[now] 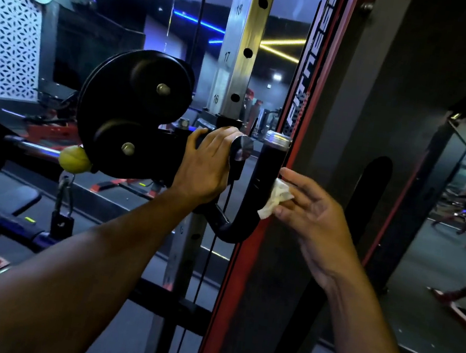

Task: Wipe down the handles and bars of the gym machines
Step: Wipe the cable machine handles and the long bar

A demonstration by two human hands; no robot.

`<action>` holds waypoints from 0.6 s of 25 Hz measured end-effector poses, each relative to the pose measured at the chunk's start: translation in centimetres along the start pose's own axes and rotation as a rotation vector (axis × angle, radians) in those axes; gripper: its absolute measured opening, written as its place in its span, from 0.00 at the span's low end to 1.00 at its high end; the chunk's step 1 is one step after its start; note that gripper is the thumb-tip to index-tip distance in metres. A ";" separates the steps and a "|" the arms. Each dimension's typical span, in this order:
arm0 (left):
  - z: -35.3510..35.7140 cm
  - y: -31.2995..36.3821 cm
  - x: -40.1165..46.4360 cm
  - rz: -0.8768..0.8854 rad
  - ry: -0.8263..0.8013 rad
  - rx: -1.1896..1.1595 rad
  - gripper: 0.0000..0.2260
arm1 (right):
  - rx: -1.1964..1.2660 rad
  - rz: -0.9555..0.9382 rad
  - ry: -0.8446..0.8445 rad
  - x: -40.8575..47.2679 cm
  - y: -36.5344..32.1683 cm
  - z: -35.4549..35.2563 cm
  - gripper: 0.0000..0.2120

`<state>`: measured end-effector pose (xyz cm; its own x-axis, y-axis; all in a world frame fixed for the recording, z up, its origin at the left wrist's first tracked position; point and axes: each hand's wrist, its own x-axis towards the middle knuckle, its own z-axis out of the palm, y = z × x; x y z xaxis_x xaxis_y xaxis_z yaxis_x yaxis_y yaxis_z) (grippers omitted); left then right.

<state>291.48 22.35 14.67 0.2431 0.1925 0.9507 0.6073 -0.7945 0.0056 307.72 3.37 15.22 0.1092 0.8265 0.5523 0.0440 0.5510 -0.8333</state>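
A black curved handle point(255, 197) with a chrome end cap rises from the pulley carriage of a cable machine. My left hand point(208, 164) grips the carriage just left of a round metal knob point(241, 147). My right hand point(314, 214) holds a crumpled white wipe point(276, 197) between its fingers and presses it against the right side of the handle; the fingers are mostly straight. The carriage sits on a silver numbered upright point(239, 57) with holes.
Two black pulley wheels point(133, 111) and a yellow cable stop ball point(74, 159) hang left of my left hand, with a carabiner below. A red and black machine column point(305, 102) stands right behind the handle. Benches and red frames fill the left floor.
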 end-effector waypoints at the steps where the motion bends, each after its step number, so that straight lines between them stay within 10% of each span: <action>1: -0.1 0.0 0.1 0.001 0.008 -0.003 0.22 | -0.073 -0.048 0.032 -0.6 0.2 0.7 0.26; 9: 0.1 0.6 -0.3 -0.033 0.012 -0.007 0.24 | -0.262 -0.126 0.429 -5.4 5.7 5.4 0.16; 15: -0.2 1.0 -0.3 -0.048 -0.010 -0.012 0.24 | -0.468 -0.597 0.449 -1.6 1.5 5.3 0.08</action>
<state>291.86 21.36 14.42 0.2216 0.2359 0.9462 0.6089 -0.7913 0.0547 302.33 3.47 13.17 0.3140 0.2376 0.9192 0.6098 0.6916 -0.3870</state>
